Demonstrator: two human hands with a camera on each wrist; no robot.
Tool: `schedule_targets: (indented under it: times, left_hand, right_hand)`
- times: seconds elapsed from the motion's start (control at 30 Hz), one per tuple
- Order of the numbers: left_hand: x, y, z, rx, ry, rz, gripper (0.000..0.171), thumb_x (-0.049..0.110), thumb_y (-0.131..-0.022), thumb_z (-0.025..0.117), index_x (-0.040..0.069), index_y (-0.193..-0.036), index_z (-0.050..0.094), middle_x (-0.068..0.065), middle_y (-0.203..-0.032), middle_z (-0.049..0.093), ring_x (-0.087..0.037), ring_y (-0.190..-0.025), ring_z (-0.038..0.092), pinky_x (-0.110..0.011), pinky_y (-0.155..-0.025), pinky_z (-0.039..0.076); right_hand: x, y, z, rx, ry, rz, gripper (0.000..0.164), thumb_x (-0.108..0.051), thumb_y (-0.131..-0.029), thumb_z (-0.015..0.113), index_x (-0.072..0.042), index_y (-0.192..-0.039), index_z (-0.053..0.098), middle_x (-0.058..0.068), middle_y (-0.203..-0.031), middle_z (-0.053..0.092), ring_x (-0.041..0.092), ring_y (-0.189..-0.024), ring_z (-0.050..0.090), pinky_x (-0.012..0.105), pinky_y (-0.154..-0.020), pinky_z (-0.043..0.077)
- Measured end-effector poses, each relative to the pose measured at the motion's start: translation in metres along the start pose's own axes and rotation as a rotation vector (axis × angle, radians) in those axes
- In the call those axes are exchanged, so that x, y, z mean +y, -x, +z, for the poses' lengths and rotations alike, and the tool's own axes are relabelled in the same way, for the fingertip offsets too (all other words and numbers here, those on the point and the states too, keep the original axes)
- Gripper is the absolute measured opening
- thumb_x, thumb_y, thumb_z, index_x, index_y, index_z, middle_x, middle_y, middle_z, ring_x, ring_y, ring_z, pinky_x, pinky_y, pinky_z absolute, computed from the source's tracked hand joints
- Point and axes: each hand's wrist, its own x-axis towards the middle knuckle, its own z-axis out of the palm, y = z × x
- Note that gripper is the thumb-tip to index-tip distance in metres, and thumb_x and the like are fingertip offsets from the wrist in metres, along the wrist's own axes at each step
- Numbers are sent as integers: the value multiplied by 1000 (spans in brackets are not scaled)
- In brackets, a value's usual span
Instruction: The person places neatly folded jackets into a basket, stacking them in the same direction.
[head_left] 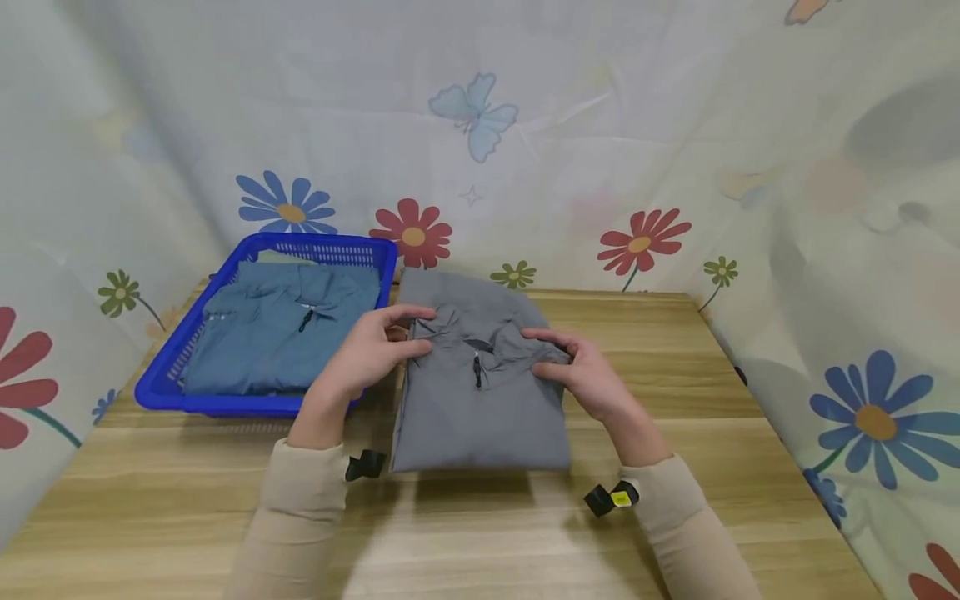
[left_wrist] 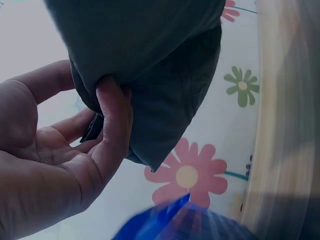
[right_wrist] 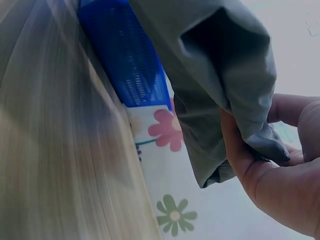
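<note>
A folded grey zip-neck garment (head_left: pixel 483 425) hangs over the table between my two hands, its collar end away from me. A black zip pull (head_left: pixel 477 371) dangles at its neck opening. My left hand (head_left: pixel 371 354) pinches its left edge near the collar, thumb on top; in the left wrist view other fingers go under the cloth. On the opposite edge, my right hand (head_left: pixel 592 379) grips the cloth between thumb and fingers. The right wrist view shows the grey fabric (right_wrist: pixel 250 80) bunched and drooping by those fingers.
To the left stands a blue plastic basket (head_left: pixel 225 406) with slotted sides. Inside lies a folded blue-teal garment (head_left: pixel 255 358) with a black zip pull, over some pale green cloth. The wood-grain table (head_left: pixel 660 350) meets a flower-printed curtain (head_left: pixel 570 183) at the back and sides.
</note>
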Motion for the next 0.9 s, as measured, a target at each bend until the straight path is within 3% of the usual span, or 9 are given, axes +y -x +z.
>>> schedule_targets:
  times: [0.1, 0.2, 0.27, 0.33, 0.57, 0.77, 0.9]
  left_hand:
    - [-5, 3, -8, 7, 13, -20, 44, 14, -96, 74, 12, -139, 63, -6, -84, 54, -20, -66, 46, -33, -63, 46]
    - [-8, 5, -16, 17, 19, -36, 46, 13, -96, 74, 11, -140, 63, -10, -114, 62, -21, -69, 51, -34, -64, 49]
    - [-9, 7, -22, 16, 18, -45, 46, 13, -97, 73, 11, -141, 62, -10, -137, 57, -23, -75, 56, -35, -67, 51]
    - [-7, 9, -28, 11, 12, -61, 47, 14, -97, 73, 12, -143, 60, -10, -147, 51, -25, -83, 59, -36, -69, 52]
    - [0, 11, -55, -7, -63, -109, 48, 17, -99, 71, 11, -145, 58, -12, -145, 52, -25, -87, 60, -40, -74, 51]
    - [2, 8, -87, -46, -111, -118, 50, 17, -100, 70, 8, -147, 55, -15, -154, 43, -32, -115, 55, -39, -82, 54]
    - [2, 5, -106, -82, -115, -124, 52, 19, -100, 70, 7, -148, 54, -16, -156, 38, -33, -123, 49, -35, -83, 55]
  right_hand:
    - [-4, -4, 7, -14, 44, -1, 53, 2, -94, 68, -4, -145, 58, 16, -156, 39, 27, -134, 44, 34, -101, 45]
    - [-10, -9, 13, -13, 88, 9, 51, 0, -93, 69, -8, -143, 61, 13, -158, 39, 25, -141, 38, 41, -105, 41]
    - [-13, -12, 18, -5, 119, 17, 51, -1, -93, 70, -11, -142, 63, 10, -158, 40, 23, -143, 35, 43, -106, 40]
    - [-15, -16, 23, 0, 139, 28, 50, -2, -93, 71, -15, -140, 65, 7, -158, 41, 21, -144, 33, 44, -105, 41]
    - [-26, -31, 44, -4, 184, 40, 50, -6, -91, 74, -23, -137, 68, 1, -155, 46, 17, -145, 33, 43, -107, 42]
    - [-40, -47, 63, -19, 176, 25, 48, -6, -92, 72, -23, -137, 67, -1, -156, 44, 15, -146, 31, 41, -107, 43]
    - [-46, -57, 72, -30, 175, 15, 48, -4, -92, 72, -20, -138, 67, 0, -155, 45, 14, -144, 34, 37, -101, 44]
